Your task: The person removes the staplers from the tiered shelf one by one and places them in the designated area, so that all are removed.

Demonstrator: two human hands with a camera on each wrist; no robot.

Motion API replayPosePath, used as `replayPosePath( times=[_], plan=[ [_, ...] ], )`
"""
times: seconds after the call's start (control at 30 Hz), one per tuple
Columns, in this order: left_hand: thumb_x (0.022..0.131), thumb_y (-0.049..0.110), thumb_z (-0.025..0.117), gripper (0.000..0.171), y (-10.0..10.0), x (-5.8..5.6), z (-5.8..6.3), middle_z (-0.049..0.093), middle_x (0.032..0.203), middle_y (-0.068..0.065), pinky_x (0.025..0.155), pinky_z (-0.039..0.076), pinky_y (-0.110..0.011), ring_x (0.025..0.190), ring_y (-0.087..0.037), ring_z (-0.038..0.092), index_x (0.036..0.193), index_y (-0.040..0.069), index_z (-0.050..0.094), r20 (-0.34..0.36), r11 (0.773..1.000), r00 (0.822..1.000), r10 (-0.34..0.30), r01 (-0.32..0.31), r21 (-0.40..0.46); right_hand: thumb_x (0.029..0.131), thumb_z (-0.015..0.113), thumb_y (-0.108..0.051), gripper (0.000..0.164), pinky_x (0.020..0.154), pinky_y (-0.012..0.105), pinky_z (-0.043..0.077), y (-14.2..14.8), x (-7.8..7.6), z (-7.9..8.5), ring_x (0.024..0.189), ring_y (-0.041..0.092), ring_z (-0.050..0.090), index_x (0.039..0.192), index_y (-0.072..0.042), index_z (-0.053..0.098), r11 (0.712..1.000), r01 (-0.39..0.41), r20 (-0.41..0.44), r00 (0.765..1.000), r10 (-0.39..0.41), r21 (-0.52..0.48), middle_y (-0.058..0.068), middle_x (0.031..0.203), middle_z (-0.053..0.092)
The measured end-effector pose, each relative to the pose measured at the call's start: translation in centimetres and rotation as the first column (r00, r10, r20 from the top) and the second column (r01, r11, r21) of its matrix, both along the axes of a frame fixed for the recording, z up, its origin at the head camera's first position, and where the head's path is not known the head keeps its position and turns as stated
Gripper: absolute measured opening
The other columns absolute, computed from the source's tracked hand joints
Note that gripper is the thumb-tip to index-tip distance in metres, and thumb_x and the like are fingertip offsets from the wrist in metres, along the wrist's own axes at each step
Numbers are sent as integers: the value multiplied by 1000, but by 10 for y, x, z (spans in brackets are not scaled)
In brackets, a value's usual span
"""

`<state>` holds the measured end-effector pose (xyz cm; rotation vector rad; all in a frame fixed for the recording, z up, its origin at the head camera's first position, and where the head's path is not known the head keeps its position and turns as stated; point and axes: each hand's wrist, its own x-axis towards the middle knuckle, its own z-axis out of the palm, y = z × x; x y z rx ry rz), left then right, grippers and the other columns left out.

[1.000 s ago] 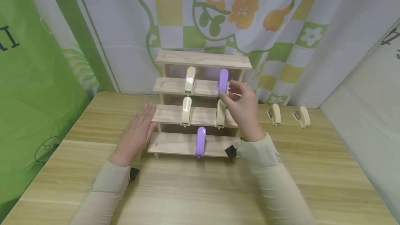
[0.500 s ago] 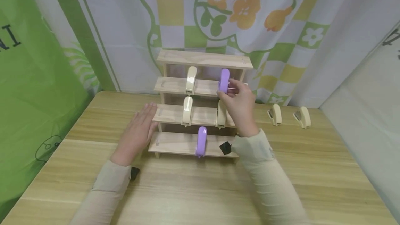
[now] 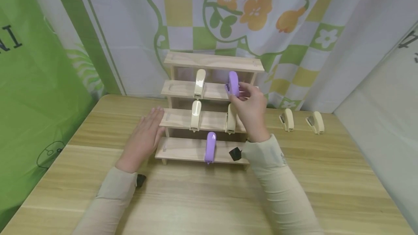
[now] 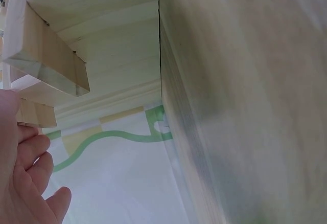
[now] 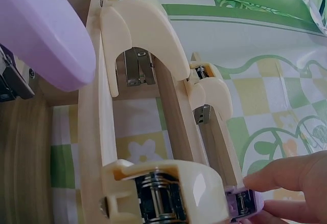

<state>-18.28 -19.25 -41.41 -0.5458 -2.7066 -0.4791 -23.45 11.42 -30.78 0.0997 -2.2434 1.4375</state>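
Observation:
A purple stapler [image 3: 233, 82] stands on the second tier from the top of a stepped wooden rack [image 3: 179, 119], at its right side. My right hand [image 3: 253, 110] pinches it between thumb and fingers; in the right wrist view, the fingers [image 5: 286, 175] hold its end. My left hand [image 3: 142, 140] rests against the rack's left end with its fingers fairly straight. In the left wrist view, the left hand [image 4: 28, 178] is beside the wooden supports. Cream staplers stand on the same tier [image 3: 199, 83] and on the tier below, one [image 3: 230, 119] partly behind my right hand.
Another purple stapler [image 3: 210, 148] stands on the lowest tier. Two cream staplers, a nearer one [image 3: 287, 120] and a farther-right one [image 3: 316, 122], stand on the table [image 3: 209, 202] right of the rack. A patterned curtain [image 3: 183, 13] hangs behind.
My right hand has shifted slightly left and taken hold of the upper purple stapler, whose top has turned a little left. My left hand has stayed at the rack's end.

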Motion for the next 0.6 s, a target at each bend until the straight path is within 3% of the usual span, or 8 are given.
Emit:
replayPosePath(
  times=[0.6],
  plan=[
    [111, 27, 42, 59, 0, 0, 0, 23, 165, -17, 124, 17, -57, 153, -34, 20, 160, 0, 23, 19, 1000, 1000, 6, -6, 12, 81, 75, 6, 35, 82, 24, 61, 5, -1, -6, 96, 27, 70, 116, 7, 72, 992, 31, -23, 999, -34, -123, 22, 108, 72]
  ],
)
